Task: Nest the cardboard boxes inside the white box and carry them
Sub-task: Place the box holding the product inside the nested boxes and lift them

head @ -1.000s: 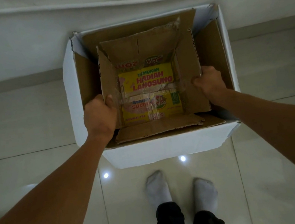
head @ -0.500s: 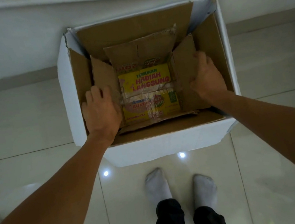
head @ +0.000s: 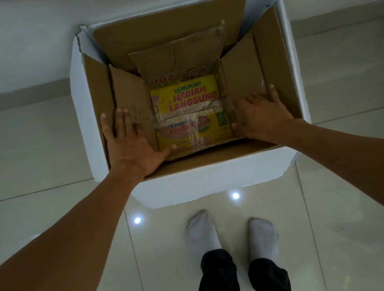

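Head view is showing the white box (head: 89, 125) sitting on the tiled floor (head: 343, 210), with brown cardboard boxes (head: 241, 81) nesting inside it. Both grips are released: the left hand (head: 127, 139) is pressing flat on the inner box's left flap, the right hand (head: 262, 115) is lying splayed on its right flap.

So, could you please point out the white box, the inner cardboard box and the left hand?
white box (head: 213, 181): head view, near outer wall.
inner cardboard box (head: 241, 76): head view, right flap.
left hand (head: 127, 142): head view, back of hand.
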Demonstrator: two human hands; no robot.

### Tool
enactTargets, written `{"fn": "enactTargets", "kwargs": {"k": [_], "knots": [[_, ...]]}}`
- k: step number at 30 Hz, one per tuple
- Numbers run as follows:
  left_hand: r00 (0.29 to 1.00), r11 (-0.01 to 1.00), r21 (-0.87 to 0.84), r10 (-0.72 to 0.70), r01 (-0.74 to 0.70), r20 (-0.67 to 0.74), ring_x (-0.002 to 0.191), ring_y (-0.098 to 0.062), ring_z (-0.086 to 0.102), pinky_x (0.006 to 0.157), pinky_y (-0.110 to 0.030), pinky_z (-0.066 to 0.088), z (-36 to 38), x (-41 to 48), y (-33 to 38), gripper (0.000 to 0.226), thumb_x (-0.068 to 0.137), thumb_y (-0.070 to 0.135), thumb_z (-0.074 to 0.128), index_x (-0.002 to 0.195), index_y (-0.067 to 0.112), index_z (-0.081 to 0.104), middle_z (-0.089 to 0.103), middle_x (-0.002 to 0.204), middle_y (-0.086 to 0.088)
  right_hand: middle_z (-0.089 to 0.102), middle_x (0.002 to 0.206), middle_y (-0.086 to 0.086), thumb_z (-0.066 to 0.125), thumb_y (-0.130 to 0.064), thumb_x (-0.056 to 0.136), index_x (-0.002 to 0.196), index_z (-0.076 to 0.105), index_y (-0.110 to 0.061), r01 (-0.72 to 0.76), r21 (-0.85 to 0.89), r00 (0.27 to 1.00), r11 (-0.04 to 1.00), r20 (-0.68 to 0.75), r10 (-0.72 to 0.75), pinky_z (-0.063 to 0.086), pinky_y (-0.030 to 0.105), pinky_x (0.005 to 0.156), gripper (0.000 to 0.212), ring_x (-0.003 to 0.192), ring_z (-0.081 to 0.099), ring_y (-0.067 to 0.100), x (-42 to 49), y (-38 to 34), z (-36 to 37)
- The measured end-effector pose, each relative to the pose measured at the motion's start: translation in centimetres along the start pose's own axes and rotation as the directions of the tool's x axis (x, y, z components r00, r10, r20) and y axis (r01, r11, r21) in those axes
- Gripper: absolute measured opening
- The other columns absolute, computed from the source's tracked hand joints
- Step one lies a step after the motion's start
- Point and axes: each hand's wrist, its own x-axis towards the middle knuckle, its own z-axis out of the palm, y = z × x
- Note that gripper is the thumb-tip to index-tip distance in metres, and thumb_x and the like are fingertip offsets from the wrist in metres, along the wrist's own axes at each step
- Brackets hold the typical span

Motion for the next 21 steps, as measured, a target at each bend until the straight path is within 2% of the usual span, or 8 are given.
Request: {"fn": "enactTargets", "kwargs": {"k": [2, 5, 10, 12, 14, 16, 18, 21], "knots": [[0.999, 1.0, 0.006, -0.026, 0.025, 0.046, 0.142, -0.033, -0.017, 0.1, -0.058, -0.028, -0.3, -0.1, 0.1, 0.135, 0.045, 0.1, 0.001, 0.148, 0.013, 0.005, -0.007, 0.157, -0.017, 0.044, 0.143, 0.012, 0.051, -0.068, 0.076, 0.139, 0.028, -0.023, -0.026, 0.023, 0.998, 0.999, 0.057, 0.025, -0.004, 0.064, 0.109, 0.081, 0.137, 0.029, 0.036, -0.3, -0.4, 0.0], [0.99, 0.999, 0.012, -0.054, 0.053, 0.128, 0.139, -0.035, -0.025, 0.099, -0.061, -0.027, -0.6, -0.1, 0.1, 0.147, 0.032, 0.104, 0.005, 0.148, 0.014, -0.004, -0.018, 0.155, -0.018, 0.033, 0.15, 0.017, 0.041, -0.087, 0.062, 0.146, 0.007, -0.03, -0.04, -0.08, 0.988, 0.996, 0.145, 0.051, -0.009, 0.065, 0.107, 0.107, 0.142, 0.018, 0.038, -0.9, 0.0, 0.5], [0.984, 0.998, 0.018, -0.062, 0.06, 0.167, 0.137, -0.036, -0.029, 0.098, -0.063, -0.026, -1.0, 0.2, 0.2, 0.151, 0.031, 0.105, 0.014, 0.147, 0.011, -0.01, -0.022, 0.153, -0.019, 0.017, 0.156, 0.018, 0.043, -0.087, 0.062, 0.147, -0.002, -0.033, -0.07, -0.103, 0.964, 0.992, 0.248, 0.094, -0.009, 0.066, 0.107, 0.111, 0.145, 0.008, 0.038, -0.7, -0.3, -0.4], [0.992, 0.999, 0.014, -0.047, 0.045, 0.116, 0.138, -0.038, -0.024, 0.102, -0.063, -0.021, -1.0, 0.2, 0.5, 0.143, 0.041, 0.103, 0.018, 0.148, 0.011, -0.003, -0.017, 0.154, -0.021, 0.029, 0.152, 0.016, 0.05, -0.082, 0.064, 0.146, 0.013, -0.03, -0.086, -0.119, 0.948, 0.989, 0.295, 0.118, -0.003, 0.068, 0.107, 0.104, 0.142, 0.02, 0.038, -0.2, -1.2, -1.5], [1.0, 1.0, -0.026, -0.015, 0.016, 0.005, 0.141, -0.039, -0.012, 0.104, -0.065, -0.016, -1.2, -0.3, 1.4, 0.124, 0.058, 0.094, 0.027, 0.147, 0.009, 0.012, -0.004, 0.155, -0.023, 0.054, 0.13, 0.01, 0.057, -0.068, 0.071, 0.133, 0.039, -0.024, -0.08, -0.127, 0.97, 0.989, 0.219, 0.106, 0.018, 0.065, 0.106, 0.078, 0.124, 0.046, 0.034, 0.7, -2.1, -3.1], [0.994, 0.986, -0.164, 0.003, -0.021, -0.11, 0.143, -0.037, 0.004, 0.106, -0.064, -0.011, -1.2, -1.0, 2.8, 0.1, 0.072, 0.08, 0.039, 0.142, 0.009, 0.028, 0.013, 0.155, -0.022, 0.061, 0.112, 0.008, 0.058, -0.048, 0.081, 0.119, 0.051, -0.019, -0.008, -0.085, 0.998, 0.996, 0.066, 0.014, 0.042, 0.046, 0.089, 0.049, 0.102, 0.058, 0.029, 2.4, -2.9, -5.0], [0.991, 0.948, -0.316, -0.005, -0.039, -0.136, 0.141, -0.035, 0.017, 0.108, -0.062, -0.006, -1.0, -1.5, 4.1, 0.088, 0.077, 0.072, 0.042, 0.138, 0.01, 0.034, 0.027, 0.151, -0.019, 0.061, 0.11, 0.012, 0.057, -0.034, 0.086, 0.119, 0.053, -0.015, 0.108, 0.019, 0.994, 0.994, 0.022, -0.109, 0.042, 0.035, 0.073, 0.038, 0.093, 0.057, 0.028, 4.6, -3.6, -6.7], [0.999, 0.888, -0.459, 0.005, -0.023, -0.042, 0.13, -0.031, 0.039, 0.111, -0.059, 0.002, 0.1, -1.9, 5.2, 0.081, 0.076, 0.073, 0.041, 0.134, 0.017, 0.039, 0.049, 0.137, -0.011, 0.061, 0.114, 0.017, 0.056, -0.021, 0.089, 0.119, 0.055, -0.005, 0.203, 0.158, 0.978, 0.966, 0.018, -0.208, 0.046, 0.036, 0.073, 0.034, 0.094, 0.057, 0.031, 8.4, -4.3, -8.9]]}}
